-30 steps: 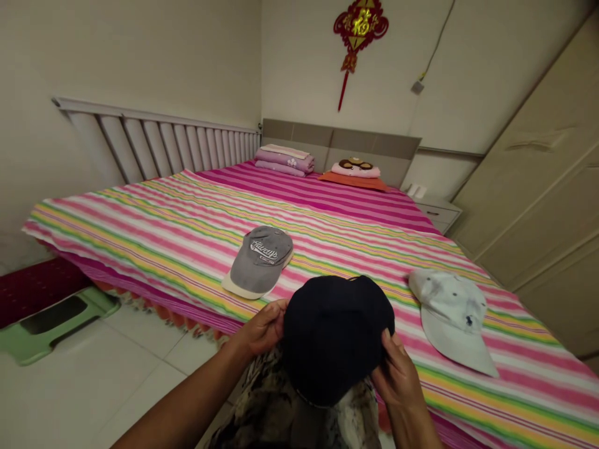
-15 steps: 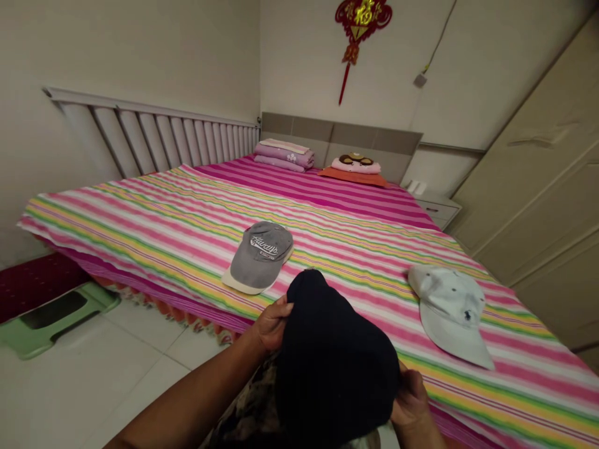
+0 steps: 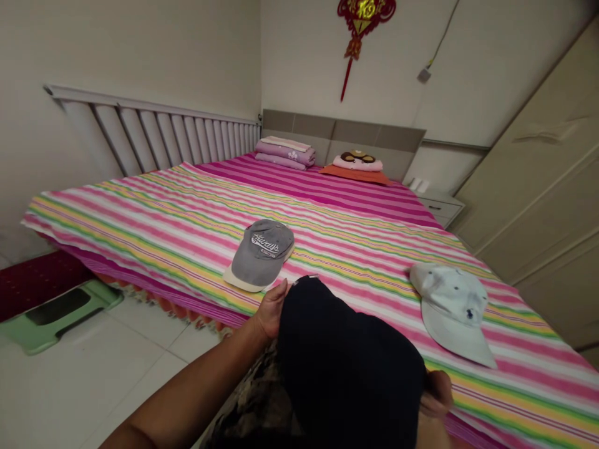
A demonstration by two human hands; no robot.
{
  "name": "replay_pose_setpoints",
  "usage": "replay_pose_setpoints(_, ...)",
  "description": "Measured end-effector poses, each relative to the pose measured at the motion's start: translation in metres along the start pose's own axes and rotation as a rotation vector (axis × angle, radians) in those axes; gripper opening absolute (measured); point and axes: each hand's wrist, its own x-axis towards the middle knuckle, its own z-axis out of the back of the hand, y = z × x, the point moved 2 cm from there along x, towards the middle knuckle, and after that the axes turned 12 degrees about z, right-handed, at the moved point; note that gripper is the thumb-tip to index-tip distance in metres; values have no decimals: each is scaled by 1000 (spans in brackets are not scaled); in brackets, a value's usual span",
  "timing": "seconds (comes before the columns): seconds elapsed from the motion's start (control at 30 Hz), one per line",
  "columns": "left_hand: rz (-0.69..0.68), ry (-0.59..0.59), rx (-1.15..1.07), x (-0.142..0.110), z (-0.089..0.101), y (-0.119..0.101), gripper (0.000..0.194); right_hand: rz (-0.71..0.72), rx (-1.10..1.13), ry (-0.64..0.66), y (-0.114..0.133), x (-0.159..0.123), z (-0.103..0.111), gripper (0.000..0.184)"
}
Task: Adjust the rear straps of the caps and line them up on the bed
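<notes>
A dark navy cap (image 3: 349, 362) is stretched between my two hands, low in the head view and in front of the bed's near edge. My left hand (image 3: 272, 310) grips its left edge, thumb up, with the other fingers partly hidden. At its right edge my right hand (image 3: 436, 396) pinches the cloth; the cap covers part of that hand. On the bed beyond lies a grey cap (image 3: 266, 249) with white lettering and a cream brim edge. To the right rests a pale, whitish cap (image 3: 455, 308) with a small dark emblem, its brim towards me.
The bed (image 3: 154, 215) has a striped cover. Folded purple bedding (image 3: 284, 153) and a pink pillow stack (image 3: 358, 163) lie by the headboard (image 3: 374, 140). A green stool (image 3: 60, 315) stands on the floor at left; a wardrobe (image 3: 538, 181) rises at right.
My right hand has moved to the right, pulling the navy cap wider. My left hand has shifted slightly up and left, still gripping its edge. The other caps lie still.
</notes>
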Motion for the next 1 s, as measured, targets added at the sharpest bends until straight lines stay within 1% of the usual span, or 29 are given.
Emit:
replay_pose_setpoints(0.13,-67,-15,40,1,-4,-2,27,9,128,-44,5,3,-10,31)
replay_pose_setpoints(0.2,-78,-6,90,2,-7,-4,26,13,170,-63,5,4,-17,25)
replay_pose_setpoints(0.23,-67,-8,123,2,-9,-5,25,3,188,-66,6,4,-21,25)
replay_pose_setpoints(0.3,-32,-35,197,2,-13,-7,24,-38,222,-59,8,5,-30,34)
replay_pose_setpoints(0.37,3,-89,269,1,-19,-8,26,-82,249,-41,12,6,-40,44)
replay_pose_setpoints(0.4,23,-116,303,0,-22,-8,27,-98,256,-19,16,7,-45,47)
replay_pose_setpoints(0.43,41,-141,334,-1,-26,-9,27,-101,261,10,20,7,-50,46)
replay_pose_setpoints(0.57,90,-235,446,-4,-46,-7,25,-25,269,141,37,9,-70,27)
replay_pose_setpoints(0.67,112,-300,541,-7,-59,-6,25,45,243,129,49,9,-79,24)
replay_pose_setpoints(0.77,92,-304,675,-9,-69,-7,23,77,236,100,60,8,-83,22)
replay_pose_setpoints(0.87,46,-278,801,-12,-74,-9,19,89,197,48,68,9,-83,26)
replay_pose_setpoints(1.0,61,-252,831,-13,-78,-8,18,29,136,19,72,15,-90,33)
